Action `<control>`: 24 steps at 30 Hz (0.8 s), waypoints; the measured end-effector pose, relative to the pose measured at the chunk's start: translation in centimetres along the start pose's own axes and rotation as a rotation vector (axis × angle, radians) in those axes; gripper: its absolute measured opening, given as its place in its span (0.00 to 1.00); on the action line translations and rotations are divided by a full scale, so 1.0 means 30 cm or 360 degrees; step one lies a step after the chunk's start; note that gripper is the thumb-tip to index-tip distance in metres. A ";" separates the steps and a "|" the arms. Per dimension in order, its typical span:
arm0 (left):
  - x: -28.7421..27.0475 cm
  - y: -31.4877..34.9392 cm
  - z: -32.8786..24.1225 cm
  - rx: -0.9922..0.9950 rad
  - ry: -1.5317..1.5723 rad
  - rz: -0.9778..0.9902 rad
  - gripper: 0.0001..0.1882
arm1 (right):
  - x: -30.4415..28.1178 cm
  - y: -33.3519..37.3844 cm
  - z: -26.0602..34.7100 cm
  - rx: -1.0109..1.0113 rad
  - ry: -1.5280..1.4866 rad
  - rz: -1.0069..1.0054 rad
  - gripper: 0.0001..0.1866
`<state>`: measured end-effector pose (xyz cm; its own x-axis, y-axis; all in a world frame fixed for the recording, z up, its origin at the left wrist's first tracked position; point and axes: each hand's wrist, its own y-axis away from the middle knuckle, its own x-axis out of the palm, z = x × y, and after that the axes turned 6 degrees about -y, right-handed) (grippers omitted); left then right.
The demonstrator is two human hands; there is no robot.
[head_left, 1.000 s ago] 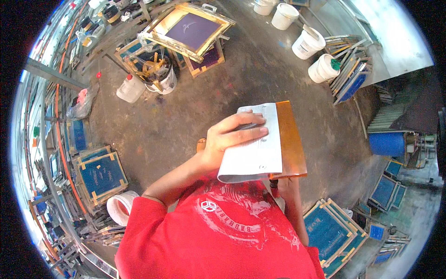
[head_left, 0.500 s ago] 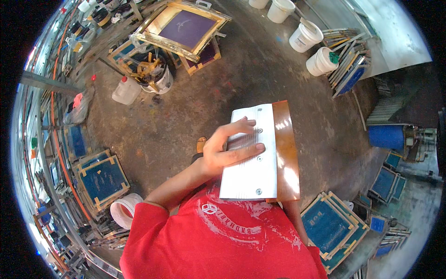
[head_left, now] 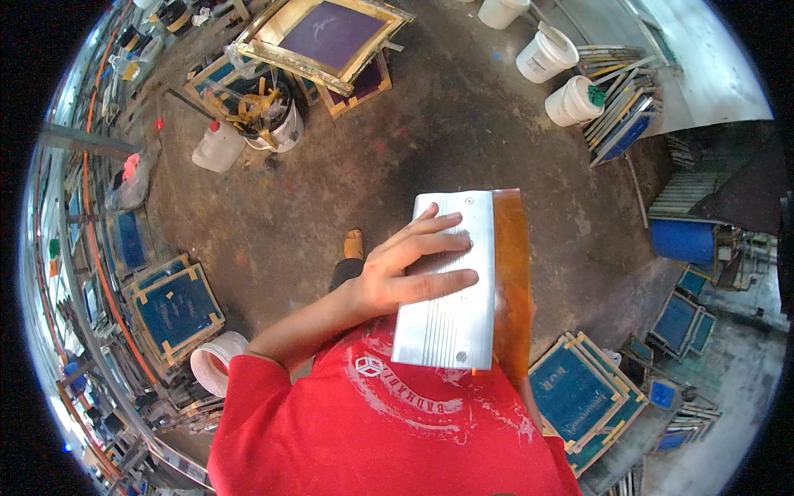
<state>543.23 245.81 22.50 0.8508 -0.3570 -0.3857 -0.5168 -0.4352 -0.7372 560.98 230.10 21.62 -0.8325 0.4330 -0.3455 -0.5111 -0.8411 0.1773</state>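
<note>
A wide squeegee [head_left: 447, 331], with a silver grooved metal handle and a translucent amber blade [head_left: 511, 289], is held up in front of my chest. My left hand [head_left: 405, 269] reaches across the handle from its left edge. Its fingers are stretched out and apart, resting on the metal face; whether the thumb is behind the handle I cannot tell. Screw heads show near the handle's two ends. My right hand is hidden behind the squeegee, with only a strip of the right forearm [head_left: 530, 403] showing beside the blade.
Framed printing screens [head_left: 579, 388] lean at the lower right, and others [head_left: 178, 306] at the left. A large purple screen [head_left: 331, 37] stands at the far side beside a bucket of tools [head_left: 285, 132]. White buckets [head_left: 571, 103] line the far right. A sandalled foot [head_left: 353, 244] shows on the stained floor.
The squeegee has shifted slightly down and tilted, so glare on its blade has faded and the handle's grooves show more clearly. My left hand has moved with it. More of the foot shows.
</note>
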 end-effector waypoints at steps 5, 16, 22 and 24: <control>0.060 0.078 0.084 -0.0539 0.0173 -0.0144 0.27 | 0.024 -0.124 -0.017 0.0322 -0.0312 0.0631 0.13; 0.138 0.103 0.172 -0.0455 0.0079 0.0012 0.23 | 0.043 -0.220 -0.080 0.0272 -0.0295 0.0546 0.10; 0.195 0.056 0.180 -0.0542 0.0136 -0.0083 0.24 | 0.078 -0.228 -0.053 0.0276 -0.0724 0.0248 0.06; 0.198 0.059 0.184 -0.0520 0.0076 -0.0060 0.24 | 0.072 -0.222 -0.025 0.0347 -0.0707 0.0283 0.06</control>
<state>547.90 247.48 15.85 0.8685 -0.3705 -0.3292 -0.4947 -0.6882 -0.5307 562.73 236.40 19.01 -0.8967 0.4252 0.1231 -0.3468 -0.8477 0.4015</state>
